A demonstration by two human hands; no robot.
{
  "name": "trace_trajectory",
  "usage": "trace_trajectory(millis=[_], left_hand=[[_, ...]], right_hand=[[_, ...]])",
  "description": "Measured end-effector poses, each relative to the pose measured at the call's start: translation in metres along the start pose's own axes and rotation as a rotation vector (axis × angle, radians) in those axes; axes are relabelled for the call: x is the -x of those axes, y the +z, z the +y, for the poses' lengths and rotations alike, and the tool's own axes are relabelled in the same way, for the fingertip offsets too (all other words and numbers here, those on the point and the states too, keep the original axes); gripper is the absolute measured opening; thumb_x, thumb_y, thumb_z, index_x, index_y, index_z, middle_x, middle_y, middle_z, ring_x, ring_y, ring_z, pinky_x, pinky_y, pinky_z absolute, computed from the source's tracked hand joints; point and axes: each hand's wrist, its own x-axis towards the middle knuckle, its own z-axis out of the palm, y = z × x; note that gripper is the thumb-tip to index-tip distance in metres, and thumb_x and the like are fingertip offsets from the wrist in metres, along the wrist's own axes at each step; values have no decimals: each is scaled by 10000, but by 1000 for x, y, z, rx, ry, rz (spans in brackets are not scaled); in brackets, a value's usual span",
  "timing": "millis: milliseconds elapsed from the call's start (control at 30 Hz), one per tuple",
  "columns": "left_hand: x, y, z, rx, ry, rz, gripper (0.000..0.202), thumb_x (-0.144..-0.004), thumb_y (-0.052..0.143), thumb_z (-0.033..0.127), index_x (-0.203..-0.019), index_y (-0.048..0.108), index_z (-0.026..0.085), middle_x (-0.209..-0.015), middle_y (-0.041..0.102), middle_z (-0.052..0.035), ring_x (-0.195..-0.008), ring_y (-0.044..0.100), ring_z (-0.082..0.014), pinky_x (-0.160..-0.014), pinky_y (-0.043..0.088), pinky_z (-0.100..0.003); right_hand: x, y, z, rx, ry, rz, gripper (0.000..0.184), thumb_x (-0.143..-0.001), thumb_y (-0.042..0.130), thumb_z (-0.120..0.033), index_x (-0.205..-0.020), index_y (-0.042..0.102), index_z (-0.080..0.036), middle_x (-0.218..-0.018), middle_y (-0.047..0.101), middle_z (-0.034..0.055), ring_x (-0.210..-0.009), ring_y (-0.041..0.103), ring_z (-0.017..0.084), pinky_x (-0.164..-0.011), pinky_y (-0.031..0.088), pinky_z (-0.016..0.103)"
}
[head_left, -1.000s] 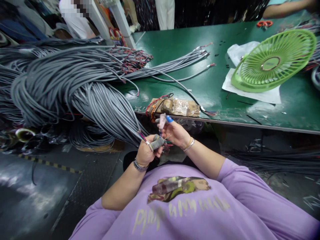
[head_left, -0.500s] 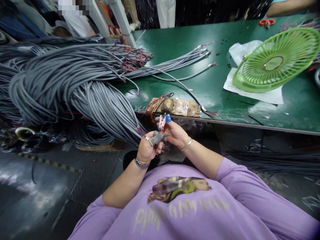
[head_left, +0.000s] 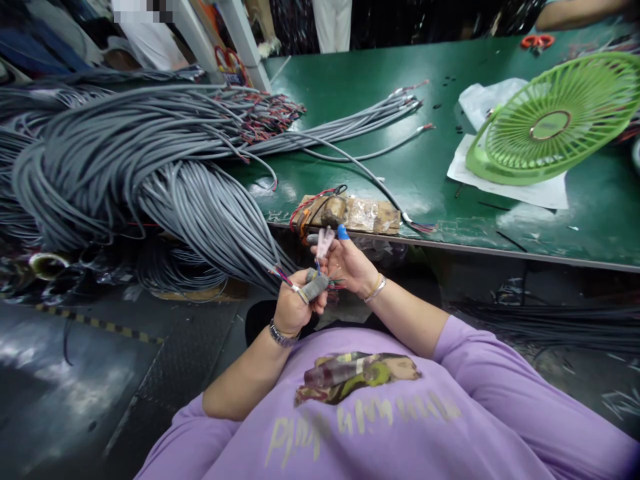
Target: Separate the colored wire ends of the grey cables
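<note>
My left hand (head_left: 295, 303) is closed round the end of a grey cable. Its thumb seems wrapped in grey tape (head_left: 316, 287), and purple and red wire ends (head_left: 281, 275) stick out beside it. Facing it, my right hand (head_left: 357, 267) is closed on a pale pink, V-shaped clip-like piece (head_left: 325, 241). One digit of this hand wears a blue finger cover (head_left: 343, 232). Thin coloured wires (head_left: 338, 283) fan out between the two hands, and a blue one runs up towards the pink piece. Fingers hide exactly what is pinched.
A large bundle of grey cables (head_left: 100, 147) covers the left of the green table (head_left: 350, 80). At the front edge lies a wooden block (head_left: 373, 215) with wires. A green fan (head_left: 550, 127) stands on white paper (head_left: 547, 193). Red-handled scissors (head_left: 537, 43) lie farther back, near another person's arm.
My right hand has shifted slightly to the right. The pink piece shows more broadly, and the grey-taped thumb and wires have turned a little to the right.
</note>
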Motion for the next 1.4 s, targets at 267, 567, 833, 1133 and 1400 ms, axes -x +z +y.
trace_trajectory(millis=[267, 567, 833, 1133, 1400], left_hand=[[-6, 3, 0, 21, 20, 90, 329, -740, 733, 432, -636, 590, 155, -437, 561, 37, -295, 445, -63, -285, 339, -163], [-10, -1, 0, 58, 8, 86, 336, -735, 734, 436, -632, 575, 159, -440, 562, 39, -295, 442, -61, -286, 329, -159], [-10, -1, 0, 48, -4, 80, 352, -735, 733, 426, -599, 541, 164, -428, 558, 43, -292, 434, -59, -293, 317, -160], [-10, -1, -3, -13, -37, 79, 365, -704, 746, 454, -600, 551, 163, -430, 560, 36, -291, 432, -59, -296, 324, -165], [4, 3, 2, -17, 48, 128, 346, -730, 726, 453, -620, 565, 166, -437, 557, 37, -302, 441, -62, -296, 324, -168]], right_hand=[[1, -4, 5, 178, -250, 56, 373, -788, 704, -522, -820, 646, -155, -680, 615, -7, -566, 490, 81, -499, 393, 201], [5, 6, 2, 253, -211, 85, 471, -750, 688, -618, -813, 632, -154, -641, 598, -9, -525, 498, 90, -465, 394, 219], [4, 12, 1, 307, -227, 126, 507, -659, 758, -629, -703, 602, -149, -606, 577, -19, -519, 492, 82, -457, 370, 206], [3, 14, 2, 190, -196, 158, 454, -753, 712, -594, -755, 659, -143, -653, 638, 9, -584, 543, 87, -545, 433, 211], [8, 3, -5, 147, -56, 80, 513, -850, 532, -666, -857, 651, -167, -721, 647, 16, -556, 530, 94, -485, 418, 204]])
